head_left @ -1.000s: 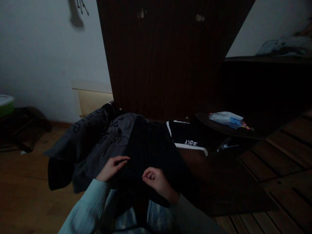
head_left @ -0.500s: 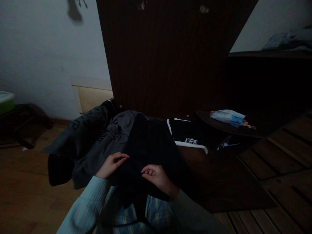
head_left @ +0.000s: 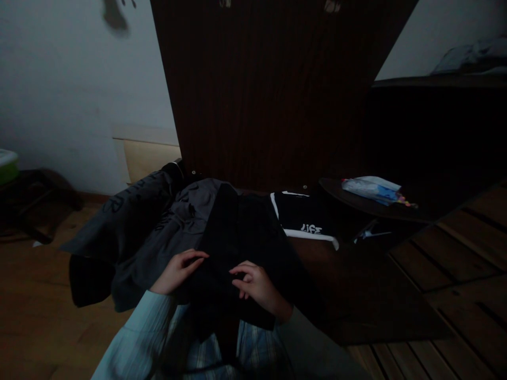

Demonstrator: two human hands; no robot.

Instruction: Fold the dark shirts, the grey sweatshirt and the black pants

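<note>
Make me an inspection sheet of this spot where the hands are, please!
Surface: dark brown flat board, partly covered.
Things at hand: spread black cloth; grey cloth with black lettering beside it.
Clutter: black-and-white cloth with white lettering; clear-and-blue plastic packet.
Grips: left hand and right hand over the spread black cloth, contact unclear; right thumb and forefinger apart.
Cables: nothing clearly seen.
Surroundings: white wall, tall dark brown panel.

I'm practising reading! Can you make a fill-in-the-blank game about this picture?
The hand nearer the gray garment is the ____ one.
The plastic packet lies to the ____ of the black cloth.
The lettering on the white-edged garment is coloured ____.
The lower part of the tub is coloured ____.

Missing words: left; right; white; green.
</note>
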